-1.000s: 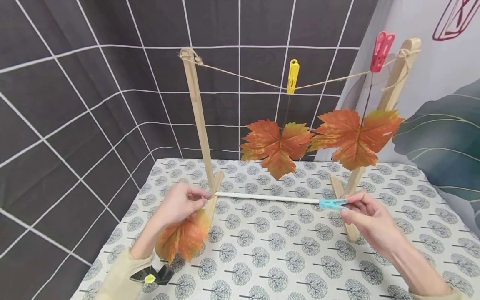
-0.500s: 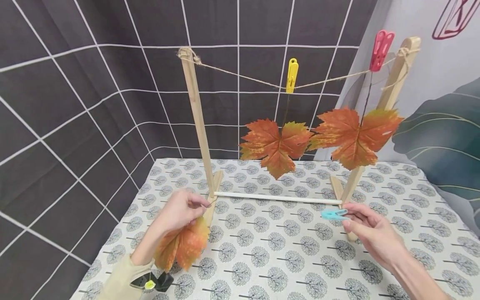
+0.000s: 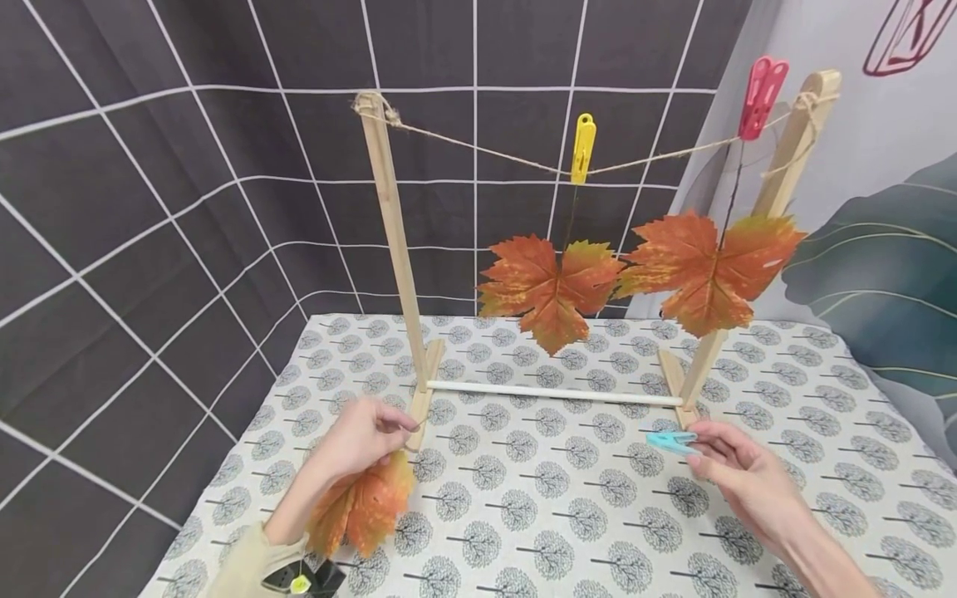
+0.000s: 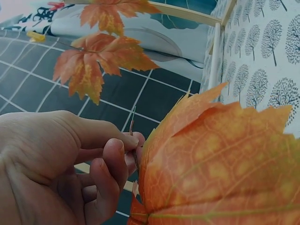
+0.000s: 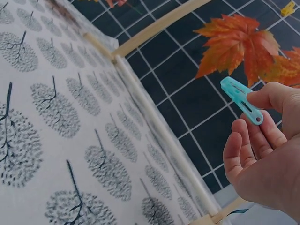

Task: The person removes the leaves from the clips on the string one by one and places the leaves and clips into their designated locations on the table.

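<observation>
My left hand point(image 3: 364, 442) pinches the thin stem of an orange artificial leaf point(image 3: 362, 507) between thumb and fingertips; the leaf hangs below the hand. In the left wrist view the stem point(image 4: 132, 129) pokes up past the thumb, and the leaf point(image 4: 220, 164) fills the right side. My right hand point(image 3: 748, 477) holds a light blue clothespin point(image 3: 671, 442) by its handle end, with its clipping end toward the left. The right wrist view shows this clothespin point(image 5: 241, 99) between thumb and fingers. Both hands are in front of the wooden stand, apart from each other.
Twine point(image 3: 478, 149) spans two wooden posts point(image 3: 392, 216). A yellow clothespin point(image 3: 583, 149) and a red clothespin point(image 3: 761, 100) hold two hanging leaves point(image 3: 553, 286) on it. A white rod point(image 3: 553, 394) joins the posts low down. Tree-print cloth point(image 3: 516, 490) covers the table.
Both hands have lowered slightly toward me, the left with the leaf and the right with the light blue clothespin. The clothespin no longer overlaps the white rod in the head view.
</observation>
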### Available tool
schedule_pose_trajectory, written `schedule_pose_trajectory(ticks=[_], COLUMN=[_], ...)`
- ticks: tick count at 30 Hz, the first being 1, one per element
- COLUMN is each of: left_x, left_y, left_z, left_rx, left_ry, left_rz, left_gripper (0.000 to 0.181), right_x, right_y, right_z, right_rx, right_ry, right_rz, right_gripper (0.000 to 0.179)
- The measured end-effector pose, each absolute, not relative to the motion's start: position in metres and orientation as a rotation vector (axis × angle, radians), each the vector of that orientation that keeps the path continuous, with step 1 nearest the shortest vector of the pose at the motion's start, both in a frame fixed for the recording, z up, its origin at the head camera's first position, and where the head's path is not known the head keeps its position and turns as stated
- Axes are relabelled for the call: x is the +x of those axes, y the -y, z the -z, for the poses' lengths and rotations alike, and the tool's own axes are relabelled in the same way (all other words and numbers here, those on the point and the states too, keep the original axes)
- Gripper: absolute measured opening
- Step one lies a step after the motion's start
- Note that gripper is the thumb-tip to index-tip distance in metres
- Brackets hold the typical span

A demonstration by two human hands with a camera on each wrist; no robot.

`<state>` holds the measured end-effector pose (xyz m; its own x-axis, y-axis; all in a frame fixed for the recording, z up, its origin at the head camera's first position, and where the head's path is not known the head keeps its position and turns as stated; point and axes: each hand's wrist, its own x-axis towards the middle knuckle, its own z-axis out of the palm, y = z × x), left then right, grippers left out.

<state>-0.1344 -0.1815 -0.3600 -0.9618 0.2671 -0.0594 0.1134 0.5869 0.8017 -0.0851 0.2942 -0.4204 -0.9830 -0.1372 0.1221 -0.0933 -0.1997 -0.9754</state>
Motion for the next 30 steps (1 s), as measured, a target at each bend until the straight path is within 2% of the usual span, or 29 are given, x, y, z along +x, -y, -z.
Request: schedule_pose_trajectory(ticks=[30], left_x=[-0.130], left_y=[0.171], left_z=[0.392], left_rx=[0.270], left_ry=[-2.804], left_rz=[-1.015], left_gripper=[0.021], right_x=[-0.072], right_y=[-0.294], right_z=[0.453], right_rx=[-0.030], right_ry=[-2.150], right_rz=[2.228], right_gripper=[0.035])
